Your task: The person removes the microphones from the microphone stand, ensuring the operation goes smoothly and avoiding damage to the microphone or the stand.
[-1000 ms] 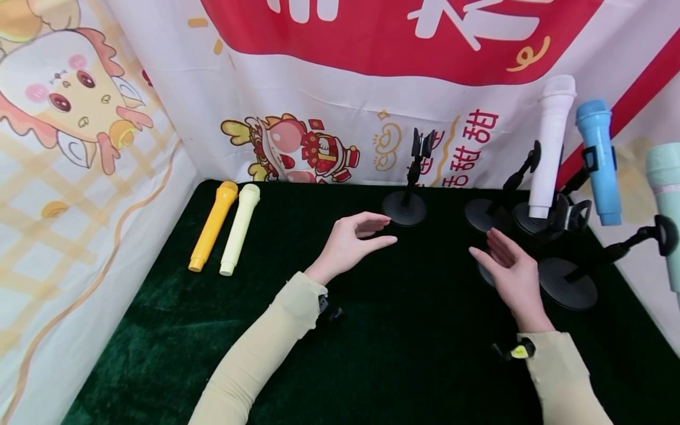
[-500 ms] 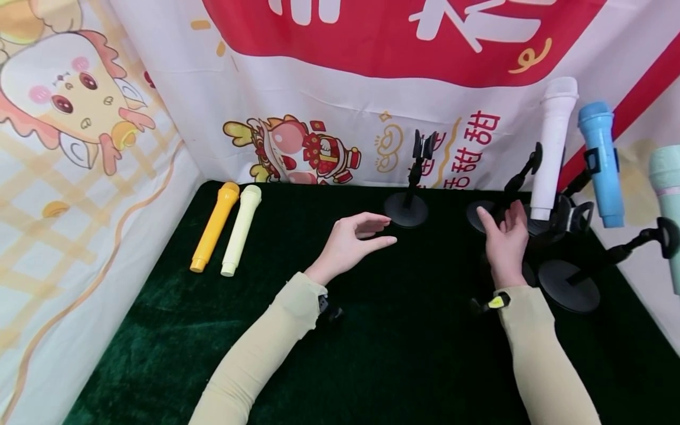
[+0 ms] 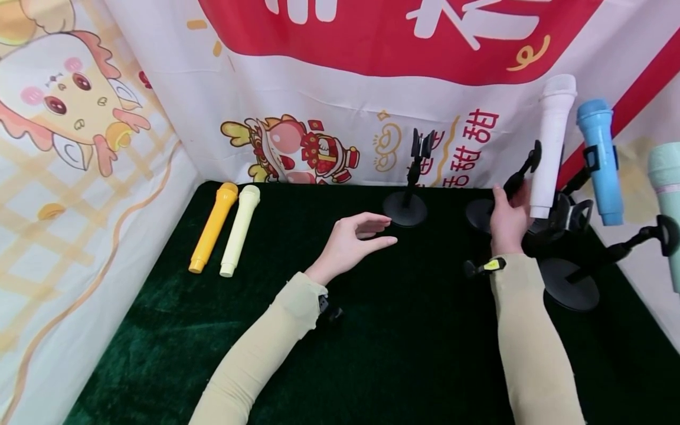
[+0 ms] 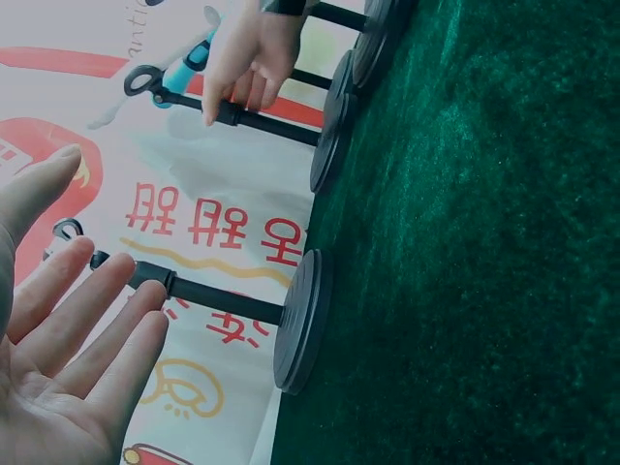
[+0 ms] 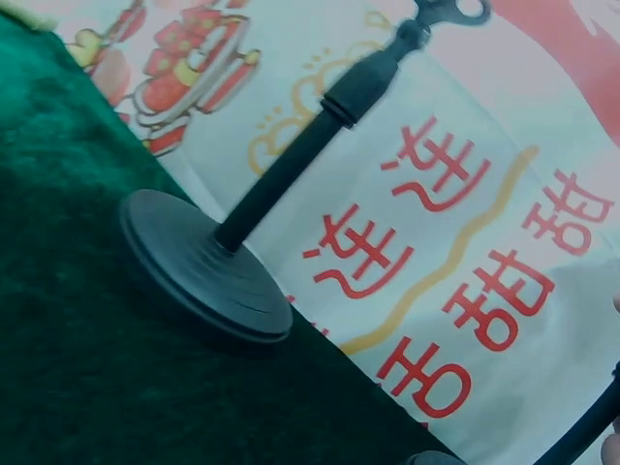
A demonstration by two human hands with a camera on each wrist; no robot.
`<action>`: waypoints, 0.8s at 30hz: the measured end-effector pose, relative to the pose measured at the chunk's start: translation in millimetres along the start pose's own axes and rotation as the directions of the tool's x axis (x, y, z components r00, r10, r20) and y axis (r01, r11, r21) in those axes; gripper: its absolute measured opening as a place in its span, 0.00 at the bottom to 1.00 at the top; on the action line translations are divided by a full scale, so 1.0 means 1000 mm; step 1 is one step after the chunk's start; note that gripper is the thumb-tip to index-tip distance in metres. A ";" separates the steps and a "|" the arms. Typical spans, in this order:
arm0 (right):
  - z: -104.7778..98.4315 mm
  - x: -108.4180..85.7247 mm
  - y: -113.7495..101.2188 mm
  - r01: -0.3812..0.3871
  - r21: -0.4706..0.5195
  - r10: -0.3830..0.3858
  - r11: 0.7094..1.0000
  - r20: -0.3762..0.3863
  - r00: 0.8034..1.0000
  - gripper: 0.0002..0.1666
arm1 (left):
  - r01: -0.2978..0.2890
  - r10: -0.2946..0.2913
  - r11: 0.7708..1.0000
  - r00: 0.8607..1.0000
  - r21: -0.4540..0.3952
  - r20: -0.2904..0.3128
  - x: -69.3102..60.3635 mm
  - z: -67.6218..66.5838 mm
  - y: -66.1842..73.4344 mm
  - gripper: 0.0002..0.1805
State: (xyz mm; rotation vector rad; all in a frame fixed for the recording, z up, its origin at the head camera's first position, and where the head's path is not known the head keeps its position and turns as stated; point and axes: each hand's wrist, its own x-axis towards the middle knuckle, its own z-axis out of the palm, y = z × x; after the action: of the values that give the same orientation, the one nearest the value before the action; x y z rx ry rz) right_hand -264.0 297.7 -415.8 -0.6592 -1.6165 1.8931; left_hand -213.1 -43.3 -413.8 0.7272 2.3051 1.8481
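Note:
My left hand (image 3: 353, 242) hovers over the green cloth, fingers loosely extended and holding nothing. Just beyond its fingertips stands a black microphone stand (image 3: 406, 208) with an unfilled clip; it shows large in the right wrist view. My right hand (image 3: 509, 224) is at the post of a second microphone stand (image 4: 276, 126), thumb on one side and fingers on the other, gripping it as far as the views show. That stand's clip holds nothing. A white microphone (image 3: 552, 147) stands upright in front of part of the right hand's fingers in the head view.
A blue microphone (image 3: 600, 165) and a mint microphone (image 3: 666, 195) are clipped on stands at the right. An orange microphone (image 3: 213, 227) and a pale yellow microphone (image 3: 240, 230) lie side by side at the left. A printed cloth (image 3: 340, 94) hangs behind.
The right hand has moved forward from the front of the stands to the post of the back one, and its fingers have gone around it. The left hand has stayed in place.

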 end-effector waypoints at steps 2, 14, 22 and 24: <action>0.001 0.005 -0.001 -0.017 0.011 0.017 1.000 -0.005 1.000 0.40 | -0.001 0.001 1.000 1.000 0.002 0.000 0.000 0.000 0.000 0.23; 0.004 0.018 0.000 -0.023 0.048 0.025 0.999 -0.037 0.999 0.31 | 0.003 -0.003 1.000 1.000 0.000 -0.011 -0.002 -0.003 -0.001 0.23; 0.001 0.017 -0.002 -0.039 0.105 0.041 0.994 -0.018 0.999 0.33 | 0.009 -0.009 1.000 1.000 0.009 -0.010 -0.003 -0.004 -0.002 0.25; 0.000 0.016 -0.004 -0.053 0.118 0.056 0.992 -0.023 0.998 0.34 | 0.012 -0.012 1.000 1.000 0.005 -0.014 -0.003 -0.005 -0.001 0.25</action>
State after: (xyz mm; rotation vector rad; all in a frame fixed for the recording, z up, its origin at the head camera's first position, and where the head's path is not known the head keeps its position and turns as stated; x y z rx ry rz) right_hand -274.8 309.1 -412.4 -0.6813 -1.4720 1.9935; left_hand -212.0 -49.0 -414.1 0.7014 2.3187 1.8484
